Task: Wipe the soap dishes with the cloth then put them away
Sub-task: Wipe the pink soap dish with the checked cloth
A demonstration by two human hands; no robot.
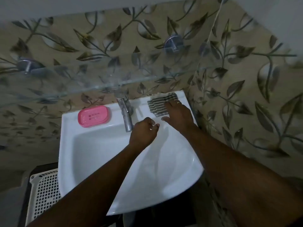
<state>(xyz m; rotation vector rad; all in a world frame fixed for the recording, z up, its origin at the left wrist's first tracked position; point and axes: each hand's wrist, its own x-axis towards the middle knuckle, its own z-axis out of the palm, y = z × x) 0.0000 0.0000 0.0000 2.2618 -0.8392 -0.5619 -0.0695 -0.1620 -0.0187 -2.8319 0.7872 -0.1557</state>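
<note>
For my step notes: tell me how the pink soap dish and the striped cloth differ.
The soap dish is plain pink; the cloth is dark-and-light striped. The soap dish sits left of the tap, the cloth right of it. Nothing touches the soap dish; the right hand rests flat on the cloth. Both lie on the back ledge of the sink.

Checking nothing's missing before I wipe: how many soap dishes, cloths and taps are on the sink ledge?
Pink plastic soap dish: 1
Striped grey cloth: 1
Chrome tap: 1
Total: 3
</note>
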